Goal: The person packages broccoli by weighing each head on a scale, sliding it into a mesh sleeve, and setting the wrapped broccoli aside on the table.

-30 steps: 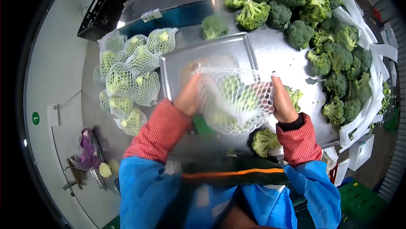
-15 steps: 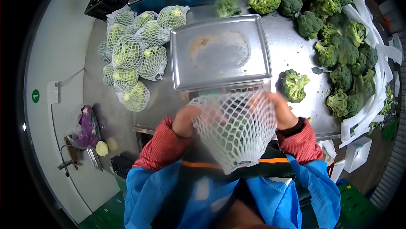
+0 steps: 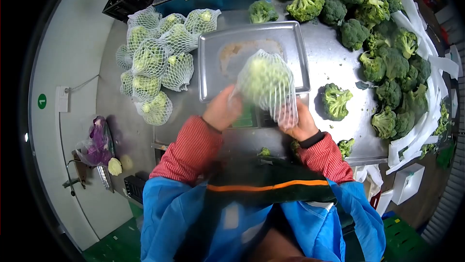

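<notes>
Broccoli (image 3: 260,71) in a white mesh sleeve (image 3: 285,109) is clasped between both hands (image 3: 222,111) (image 3: 303,122).

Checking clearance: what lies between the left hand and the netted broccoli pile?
Head view: bare metal tabletop and the near left corner of the metal tray.

At our fingers (image 3: 301,116), we are seeing matt, plastic-looking netting (image 3: 278,87). Beyond the fingers, a smooth metal tray (image 3: 211,58) is gleaming; to their right, the metal table (image 3: 322,61) is shining brightly. Behind them, we are wearing matt, textured cloth sleeves (image 3: 191,143).
</notes>
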Tool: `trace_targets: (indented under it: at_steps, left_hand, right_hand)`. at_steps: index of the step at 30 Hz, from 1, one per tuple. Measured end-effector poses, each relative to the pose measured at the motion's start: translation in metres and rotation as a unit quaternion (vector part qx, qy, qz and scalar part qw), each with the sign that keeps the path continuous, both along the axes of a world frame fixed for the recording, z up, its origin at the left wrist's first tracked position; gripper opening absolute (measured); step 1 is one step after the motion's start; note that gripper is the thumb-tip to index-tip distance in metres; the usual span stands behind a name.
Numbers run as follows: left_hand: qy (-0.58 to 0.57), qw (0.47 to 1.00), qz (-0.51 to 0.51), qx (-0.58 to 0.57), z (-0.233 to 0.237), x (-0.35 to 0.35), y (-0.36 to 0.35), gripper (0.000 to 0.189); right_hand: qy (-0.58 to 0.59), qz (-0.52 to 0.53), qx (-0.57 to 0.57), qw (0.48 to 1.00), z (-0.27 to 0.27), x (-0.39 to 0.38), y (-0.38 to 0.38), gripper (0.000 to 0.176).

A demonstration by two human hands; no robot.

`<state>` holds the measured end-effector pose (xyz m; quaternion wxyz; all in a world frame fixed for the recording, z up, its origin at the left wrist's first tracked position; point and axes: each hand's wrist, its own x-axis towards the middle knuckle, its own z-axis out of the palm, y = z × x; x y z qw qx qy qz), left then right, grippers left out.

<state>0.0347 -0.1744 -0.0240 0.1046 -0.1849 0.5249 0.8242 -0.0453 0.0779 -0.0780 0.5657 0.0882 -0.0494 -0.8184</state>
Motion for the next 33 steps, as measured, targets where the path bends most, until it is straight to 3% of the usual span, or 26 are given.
trace_targets:
  at_steps: [1,3,6,7,8,10,13,15,16,18,19,21,22,23,25,28,29,31,32,33]
  left_hand:
    - [-0.026,0.985,0.066,0.158,0.007,-0.008,0.011,0.036]
    - [-0.051,0.942,0.115,0.313,0.022,-0.011,0.027,0.04]
    - [-0.162,0.965,-0.082,0.191,0.084,0.009,0.037,0.039]
    - [-0.099,0.978,-0.158,0.094,0.078,0.022,0.029,0.036]
    - [-0.113,0.984,-0.138,-0.005,0.071,0.028,0.016,0.035]
    - [-0.139,0.965,-0.095,-0.201,0.054,0.036,-0.002,0.036]
    - [-0.042,0.943,0.167,-0.286,0.031,0.015,-0.006,0.055]
    - [-0.044,0.968,0.122,-0.214,0.039,-0.005,0.017,0.066]
    - [0.019,0.972,0.106,-0.211,0.037,-0.015,0.032,0.073]
    - [0.172,0.942,0.113,-0.266,0.001,-0.038,0.033,0.072]
    - [0.138,0.971,0.147,-0.13,0.019,-0.045,0.038,0.071]
    - [0.037,0.965,0.233,0.111,0.054,-0.052,0.034,0.061]
    - [0.076,0.966,0.223,0.11,0.044,-0.057,0.014,0.057]
    - [0.091,0.965,0.218,0.114,0.038,-0.063,-0.005,0.055]
    - [0.118,0.964,0.223,0.08,0.035,-0.077,-0.057,0.051]
    - [0.162,0.963,0.216,-0.003,0.027,-0.113,-0.151,0.045]
    - [0.198,0.931,0.302,-0.056,0.03,-0.121,-0.162,0.053]
    - [0.109,0.897,0.394,-0.167,0.015,-0.148,-0.213,0.069]
    - [0.114,0.889,0.388,-0.215,-0.005,-0.157,-0.248,0.073]
    - [-0.004,0.877,0.37,-0.306,0.008,-0.159,-0.246,0.073]
  right_hand:
    - [0.06,-0.016,0.1,0.993,0.009,-0.01,-0.005,0.04]
    - [0.161,-0.025,0.233,0.959,0.029,-0.017,-0.006,0.042]
    - [0.285,-0.002,0.336,0.898,0.051,-0.021,0.006,0.047]
    - [0.299,0.031,0.419,0.857,0.07,-0.019,0.012,0.048]
    - [0.323,0.019,0.449,0.833,0.068,-0.017,0.021,0.049]
    - [0.432,0.015,0.531,0.729,0.07,-0.021,0.04,0.042]
    - [0.529,-0.055,0.59,0.608,0.071,-0.026,0.041,0.042]
    - [0.533,-0.018,0.56,0.634,0.079,-0.025,0.015,0.05]
    - [0.548,0.021,0.539,0.639,0.086,-0.024,0.0,0.054]
    - [0.644,-0.087,0.512,0.561,0.068,-0.019,-0.023,0.071]
    - [0.675,-0.111,0.504,0.528,0.07,-0.019,-0.032,0.079]
    - [0.666,-0.099,0.449,0.587,0.104,-0.024,-0.042,0.077]
    - [0.656,-0.091,0.407,0.628,0.109,-0.028,-0.045,0.076]
    - [0.669,-0.075,0.395,0.625,0.112,-0.03,-0.047,0.073]
    - [0.704,-0.083,0.427,0.561,0.113,-0.031,-0.05,0.066]
    - [0.703,-0.097,0.485,0.512,0.106,-0.031,-0.037,0.053]
    - [0.684,-0.073,0.51,0.517,0.104,-0.033,-0.03,0.05]
    - [0.655,-0.076,0.543,0.521,0.091,-0.038,-0.007,0.047]
    - [0.648,-0.101,0.551,0.516,0.079,-0.043,0.003,0.046]
    - [0.645,-0.123,0.556,0.51,0.073,-0.048,0.011,0.046]
